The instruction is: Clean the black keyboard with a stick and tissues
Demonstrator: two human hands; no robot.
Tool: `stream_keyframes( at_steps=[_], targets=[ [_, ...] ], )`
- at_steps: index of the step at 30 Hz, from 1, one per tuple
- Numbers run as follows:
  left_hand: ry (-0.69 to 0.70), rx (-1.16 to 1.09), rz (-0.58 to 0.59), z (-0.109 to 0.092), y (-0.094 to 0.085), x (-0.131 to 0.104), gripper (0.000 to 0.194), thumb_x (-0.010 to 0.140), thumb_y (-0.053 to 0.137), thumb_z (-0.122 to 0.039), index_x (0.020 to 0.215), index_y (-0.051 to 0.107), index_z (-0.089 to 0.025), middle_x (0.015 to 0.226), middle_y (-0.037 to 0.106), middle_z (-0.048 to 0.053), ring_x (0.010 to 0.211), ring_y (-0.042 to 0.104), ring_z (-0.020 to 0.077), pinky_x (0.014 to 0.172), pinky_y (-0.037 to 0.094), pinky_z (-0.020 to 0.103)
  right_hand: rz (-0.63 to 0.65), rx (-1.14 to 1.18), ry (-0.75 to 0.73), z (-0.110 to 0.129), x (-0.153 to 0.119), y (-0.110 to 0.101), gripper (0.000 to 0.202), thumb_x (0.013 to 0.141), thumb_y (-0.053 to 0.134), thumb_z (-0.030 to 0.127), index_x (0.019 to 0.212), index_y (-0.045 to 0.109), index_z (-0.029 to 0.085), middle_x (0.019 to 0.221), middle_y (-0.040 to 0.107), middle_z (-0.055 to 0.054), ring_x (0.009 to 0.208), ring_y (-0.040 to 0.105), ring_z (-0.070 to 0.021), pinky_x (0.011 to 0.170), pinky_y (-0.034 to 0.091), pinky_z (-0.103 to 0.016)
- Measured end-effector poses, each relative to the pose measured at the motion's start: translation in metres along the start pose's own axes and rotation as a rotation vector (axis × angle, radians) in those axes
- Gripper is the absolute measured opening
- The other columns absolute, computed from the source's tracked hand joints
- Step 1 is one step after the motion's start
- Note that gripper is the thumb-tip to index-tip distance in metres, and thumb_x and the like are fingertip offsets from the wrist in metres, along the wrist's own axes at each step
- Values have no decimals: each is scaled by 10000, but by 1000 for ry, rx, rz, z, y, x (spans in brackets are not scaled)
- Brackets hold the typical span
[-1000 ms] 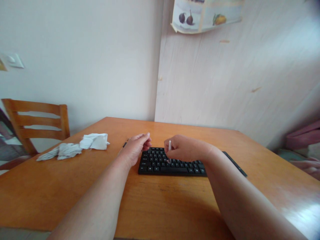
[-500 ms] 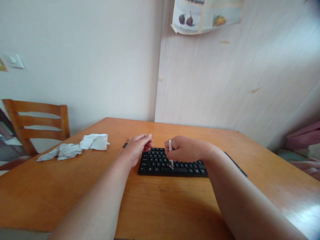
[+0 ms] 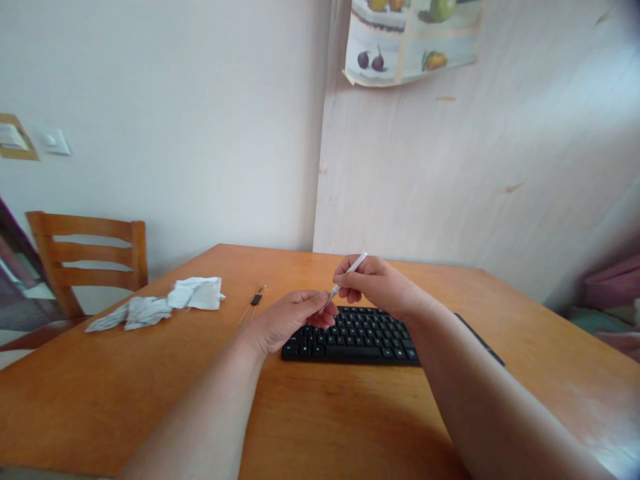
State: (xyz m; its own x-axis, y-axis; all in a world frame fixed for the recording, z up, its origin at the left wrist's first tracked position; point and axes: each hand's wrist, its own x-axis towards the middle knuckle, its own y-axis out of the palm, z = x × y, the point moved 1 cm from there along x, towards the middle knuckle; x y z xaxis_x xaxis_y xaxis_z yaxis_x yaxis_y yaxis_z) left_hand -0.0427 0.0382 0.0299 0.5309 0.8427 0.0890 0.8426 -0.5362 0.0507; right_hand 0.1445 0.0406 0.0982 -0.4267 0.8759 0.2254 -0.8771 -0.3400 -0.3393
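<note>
My right hand [image 3: 363, 279] grips a slim white-handled brush [image 3: 356, 262] above the keyboard, its handle slanting up to the right. With thumb and fingers closed, my left hand [image 3: 305, 312] pinches the brush's lower tip, so the tip is mostly hidden. Both hands are raised over the left half of a black keyboard [image 3: 367, 351], which lies flat on the table. My wrists cover part of its keys.
Left of the keyboard lies a small black piece with thin wire arms [image 3: 256, 300]. Crumpled white cloths [image 3: 197, 292] rest farther left on the wooden table [image 3: 320, 413]. A wooden chair [image 3: 95, 257] stands at the left, and the wall runs behind the table.
My right hand has lifted the brush off the keys and turned its handle up to the right. My left hand has moved right and closed on the tip. The view has shifted slightly.
</note>
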Motion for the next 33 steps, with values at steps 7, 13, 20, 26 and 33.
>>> stream_keyframes(
  at_steps=[7, 13, 20, 26, 33],
  targets=[
    [86, -64, 44, -6, -2, -3, 426, 893, 572, -552, 662, 602, -195, 568, 518, -9, 600, 482, 136, 711, 417, 299, -73, 182, -35, -2, 4, -2, 162, 777, 681, 318, 775, 630, 164, 635, 650, -15, 513, 546, -106, 495, 422, -236],
    [93, -75, -155, 3, -13, 6, 398, 850, 630, -538, 674, 582, -184, 589, 527, -22, 560, 464, 110, 623, 388, 262, -435, 79, -59, -5, 7, -27, 141, 771, 629, 281, 695, 571, 178, 579, 610, -6, 470, 494, -94, 448, 364, -229],
    [114, -83, -552, 11, -30, 14, 420, 777, 678, -573, 685, 570, -177, 600, 564, -15, 568, 508, 112, 573, 393, 244, -275, -507, -24, -25, 12, -24, 68, 770, 576, 212, 710, 591, 185, 572, 594, -2, 524, 533, -126, 479, 341, -243],
    [93, -53, -624, 11, -32, 13, 455, 748, 685, -600, 641, 530, -186, 573, 558, -18, 554, 516, 116, 550, 396, 248, -192, -776, -53, -34, 13, -11, 106, 773, 567, 197, 669, 578, 189, 636, 630, -12, 598, 542, -128, 558, 339, -247],
    [87, -44, -622, 11, -31, 13, 451, 732, 696, -600, 642, 546, -183, 581, 571, -13, 560, 528, 117, 556, 403, 247, -157, -870, -35, -36, 13, -6, 85, 794, 565, 210, 717, 595, 191, 664, 634, -10, 603, 511, -125, 554, 301, -254]
  ],
)
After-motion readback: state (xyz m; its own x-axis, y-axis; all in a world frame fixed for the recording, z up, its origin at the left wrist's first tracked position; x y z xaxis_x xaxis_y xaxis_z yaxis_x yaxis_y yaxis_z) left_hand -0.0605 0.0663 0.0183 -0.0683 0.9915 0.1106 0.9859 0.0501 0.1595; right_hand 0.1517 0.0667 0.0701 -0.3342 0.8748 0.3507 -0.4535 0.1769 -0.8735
